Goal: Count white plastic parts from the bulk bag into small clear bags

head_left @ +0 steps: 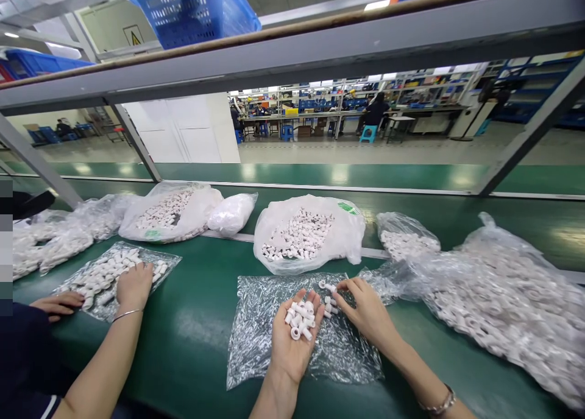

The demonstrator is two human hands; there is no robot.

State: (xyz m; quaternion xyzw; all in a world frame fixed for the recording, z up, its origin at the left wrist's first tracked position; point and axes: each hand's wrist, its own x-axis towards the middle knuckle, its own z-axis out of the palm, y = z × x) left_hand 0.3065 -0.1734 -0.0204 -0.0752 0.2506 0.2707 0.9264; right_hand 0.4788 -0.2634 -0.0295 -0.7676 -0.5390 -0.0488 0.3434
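My left hand (292, 340) is turned palm up and cupped around a heap of small white plastic fittings (300, 319), short tubes with flared ends. To its right, my right hand (368, 309) has its thumb and forefinger closed on another white fitting (329, 288). A few more loose fittings (329, 307) lie below those fingertips. Under both hands a flat, crinkled clear plastic bag (256, 340) is spread on the green table.
Behind the flat bag sits an open bag of fittings (304, 233). A large full bag (512, 303) lies on the right. At left, a co-worker's hand (133, 285) rests over fittings on clear plastic. A shelf beam (292, 47) crosses above, carrying a blue basket (196, 11).
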